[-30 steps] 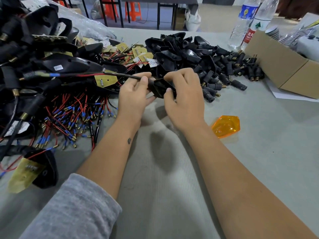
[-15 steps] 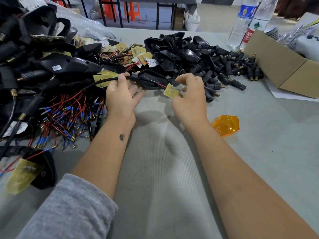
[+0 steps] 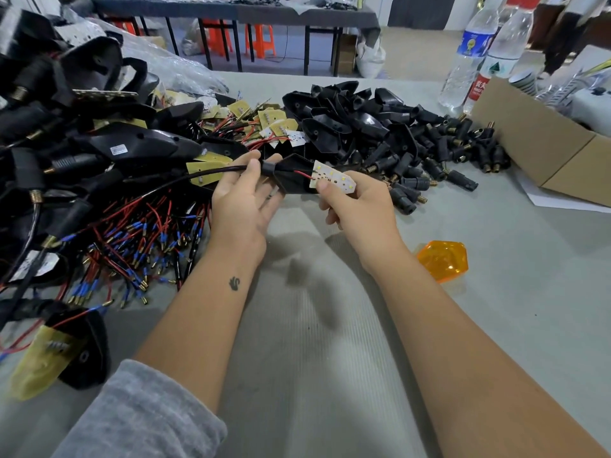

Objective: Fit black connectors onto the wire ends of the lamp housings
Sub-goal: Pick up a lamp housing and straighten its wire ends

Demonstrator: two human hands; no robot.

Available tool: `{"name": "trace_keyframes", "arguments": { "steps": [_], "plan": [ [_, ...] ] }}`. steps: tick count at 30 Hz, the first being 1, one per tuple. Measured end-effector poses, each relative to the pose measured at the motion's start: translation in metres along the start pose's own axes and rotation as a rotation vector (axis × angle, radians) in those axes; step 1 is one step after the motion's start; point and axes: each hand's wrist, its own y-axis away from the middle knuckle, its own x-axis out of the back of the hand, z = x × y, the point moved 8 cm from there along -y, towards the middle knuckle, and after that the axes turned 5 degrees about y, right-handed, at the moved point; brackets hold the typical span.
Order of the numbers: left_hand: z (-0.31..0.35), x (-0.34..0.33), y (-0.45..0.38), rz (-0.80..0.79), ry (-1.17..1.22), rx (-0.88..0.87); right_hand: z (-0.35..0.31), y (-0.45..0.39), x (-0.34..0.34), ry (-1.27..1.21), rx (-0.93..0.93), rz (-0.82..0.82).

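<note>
Now lifted, housing (image 3: pixel 292 176) rests on left hand (image 3: pixel 243 206), thumb pinning the cable; right hand (image 3: pixel 358 209) pinches the LED board (image 3: pixel 334 178). Light, rigid; thin wires look fragile.

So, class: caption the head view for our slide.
Left hand holds black lamp housing; right hand pinches its LED board.

black lamp housing (image 3: pixel 292 175) held midair, black connectors (image 3: pixel 439 160) heaped behind
</note>
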Motion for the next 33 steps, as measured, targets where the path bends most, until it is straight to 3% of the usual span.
{"name": "trace_keyframes", "arguments": {
  "steps": [3, 7, 13, 23, 31, 33],
  "plan": [
    [-0.004, -0.008, 0.003, -0.066, -0.041, 0.014, 0.005, 0.000, -0.004, -0.130, -0.093, -0.038],
    [-0.005, -0.008, 0.002, -0.035, -0.113, 0.009, 0.009, 0.001, -0.002, -0.221, -0.155, -0.043],
    [-0.005, -0.012, 0.005, -0.090, -0.090, -0.004, 0.007, 0.001, 0.009, -0.026, -0.092, 0.081],
    [-0.012, -0.022, 0.009, -0.187, -0.119, 0.015, 0.013, 0.001, 0.013, 0.013, -0.112, 0.146],
    [-0.011, -0.017, 0.008, -0.129, -0.259, -0.013, 0.010, 0.003, 0.023, 0.343, -0.066, 0.232],
    [-0.007, -0.015, 0.007, -0.101, -0.268, -0.028, 0.006, 0.002, 0.021, 0.321, -0.029, 0.199]
  ]
}}
